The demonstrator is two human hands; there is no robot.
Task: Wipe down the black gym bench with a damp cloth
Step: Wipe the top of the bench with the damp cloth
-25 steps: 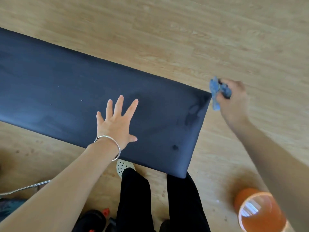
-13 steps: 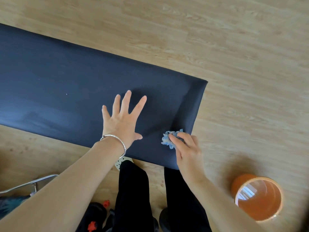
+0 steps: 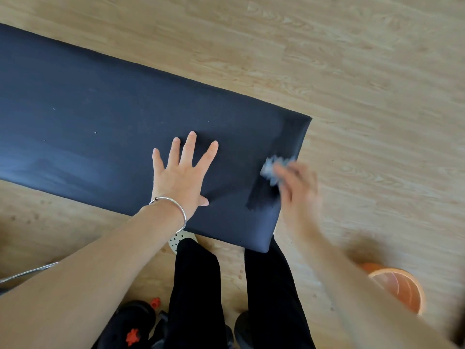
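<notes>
The black gym bench (image 3: 105, 122) runs from the left edge to the centre right, over a wooden floor. My left hand (image 3: 182, 172) lies flat on its pad with fingers spread, a silver bangle on the wrist. My right hand (image 3: 299, 187), blurred by motion, grips a bunched blue cloth (image 3: 273, 170) against the pad near the bench's right end. A darker wet streak (image 3: 261, 197) marks the pad just below the cloth.
An orange bucket (image 3: 400, 288) stands on the floor at the lower right, partly behind my right forearm. My black-trousered legs (image 3: 198, 293) stand against the bench's near edge. Dark shoes with red marks (image 3: 133, 328) lie at the lower left, near a metal bar (image 3: 27, 273).
My right hand brought the cloth from beyond the bench's end onto the near part of the pad, then swept it away from me along the right end, leaving a wet streak. My left hand stayed flat.
</notes>
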